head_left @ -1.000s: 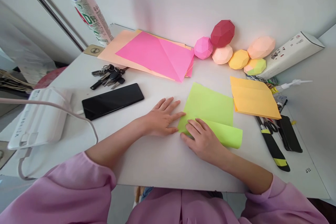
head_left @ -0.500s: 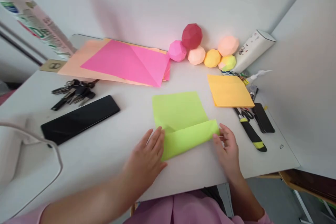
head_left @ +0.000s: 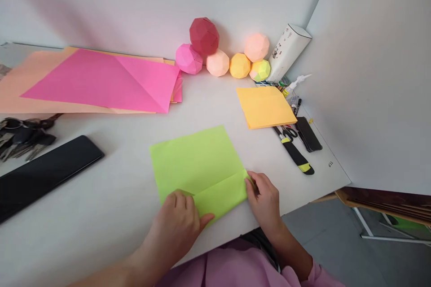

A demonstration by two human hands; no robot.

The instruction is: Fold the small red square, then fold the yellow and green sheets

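Note:
A lime-green sheet of paper [head_left: 198, 157] lies on the white table in front of me, its near part folded over into a flap. With fingers curled, my left hand [head_left: 180, 222] grips the flap's left end, the thumb resting on the near edge and some fingertips hidden. At the flap's right end, my right hand [head_left: 264, 199] pinches the corner of the paper between thumb and fingers.
Pink paper [head_left: 134, 78] tops a stack at the back left. Keys [head_left: 25, 136] and a black phone-like slab [head_left: 50, 168] lie left. Paper balls [head_left: 204, 36] stand along the wall. At right are yellow paper [head_left: 266, 107], a black-handled knife [head_left: 298, 154] and scissors [head_left: 289, 132].
My view has swung right. My left hand has gone from lying flat on the flap to curled fingers, and my right hand has closed on the paper's right corner.

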